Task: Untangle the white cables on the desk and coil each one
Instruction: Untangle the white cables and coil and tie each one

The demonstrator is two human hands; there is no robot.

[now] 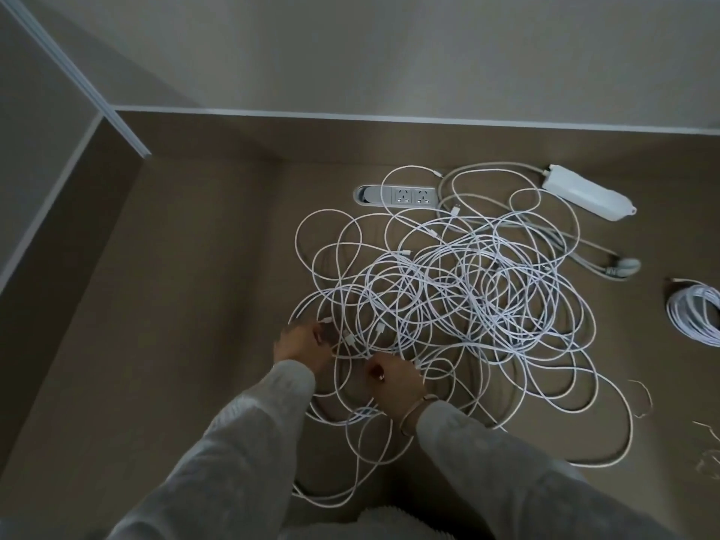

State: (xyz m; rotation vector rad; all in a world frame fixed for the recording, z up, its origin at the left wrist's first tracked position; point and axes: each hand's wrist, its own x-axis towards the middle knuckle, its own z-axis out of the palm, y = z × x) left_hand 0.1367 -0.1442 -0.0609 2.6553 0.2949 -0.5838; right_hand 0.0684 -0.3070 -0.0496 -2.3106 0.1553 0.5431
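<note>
A recessed socket panel (397, 196) sits in the brown desk (175, 305); a white power strip (588, 196) lies near its right.

No legible text or labels, seemingly.

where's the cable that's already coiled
In the head view the coiled cable lies at the desk's far right edge, apart from the tangle, below the grey plug.
</note>
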